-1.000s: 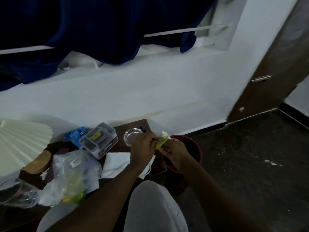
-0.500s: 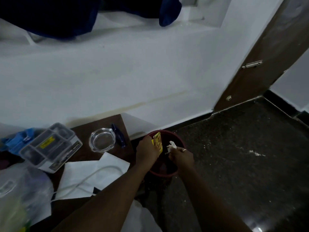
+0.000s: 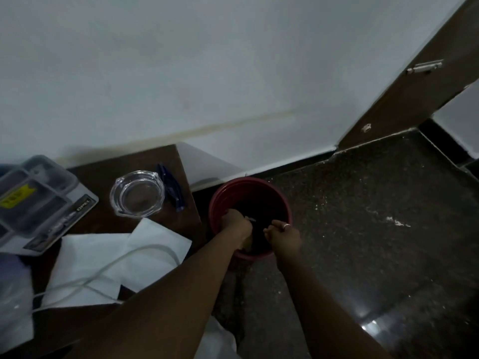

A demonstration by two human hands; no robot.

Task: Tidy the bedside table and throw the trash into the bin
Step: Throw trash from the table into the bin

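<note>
**Bin (image 3: 248, 180) on the floor, both hands over its mouth**

Red and round, the bin stands on the dark speckled floor (image 3: 375, 242), just beside the right edge of the counter (image 3: 129, 161) and near the white wall. Both hands reach into its opening. The left hand (image 3: 236, 225) is lower, inside the rim, with its fingers curled. A small pale scrap (image 3: 250, 218) shows at its fingertips, but I cannot tell if the grip of this hand holds the scrap or is only near it. Under the left wrist something yellowish (image 3: 247, 246) lies in the dark inside of the bin — what it is I cannot tell. The right hand (image 3: 283, 235) hangs over the near right part of the rim, with a ring on one finger and the fingers bent toward the thumb. If its grip holds something, it cannot be seen.

On the counter stand a clear glass ashtray (image 3: 137, 194) and, just to its right, a dark blue thing (image 3: 172, 189), thin and long. At the left edge lies a clear plastic box (image 3: 39, 200) with compartments and a yellow label. In front of the ashtray lie white paper sheets (image 3: 98, 255) — a white cable (image 3: 108, 272) runs across them.
</note>
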